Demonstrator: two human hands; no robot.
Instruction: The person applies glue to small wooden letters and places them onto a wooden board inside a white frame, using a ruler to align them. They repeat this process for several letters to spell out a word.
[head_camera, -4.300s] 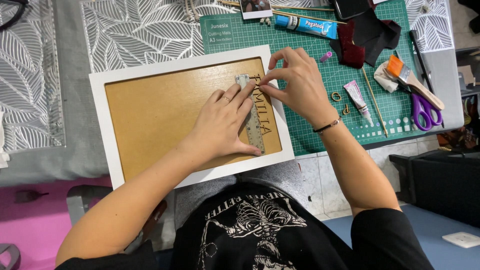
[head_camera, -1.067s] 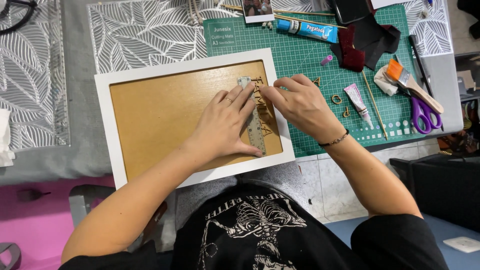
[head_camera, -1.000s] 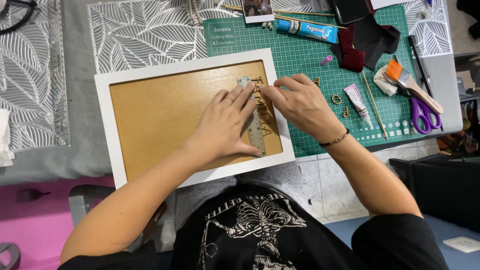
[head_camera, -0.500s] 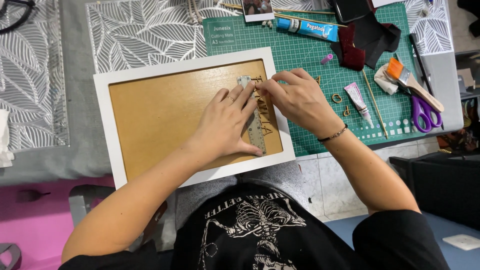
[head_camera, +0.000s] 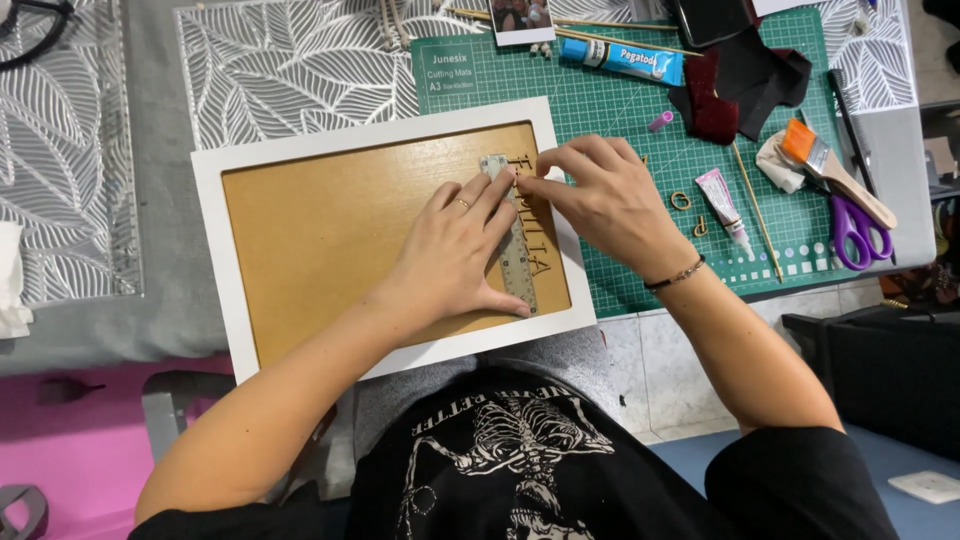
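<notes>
Grey worktop (head_camera: 150, 330) seen from the head camera carries a green cutting mat (head_camera: 640, 130) and a white frame (head_camera: 390, 235) with a brown panel, overlapping the mat's left part. On the panel the left hand (head_camera: 450, 250) lies flat, pressing a metal ruler (head_camera: 512, 235) down. Beside it the right hand (head_camera: 600, 195) pinches a small wooden letter (head_camera: 527, 168) at the ruler's top end. Purple scissors (head_camera: 850, 225) and a glue tube (head_camera: 722, 205) lie on the mat to the right.

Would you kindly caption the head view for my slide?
Left hand steadies a ruler in a white frame; right hand pinches a wooden letter.
</notes>
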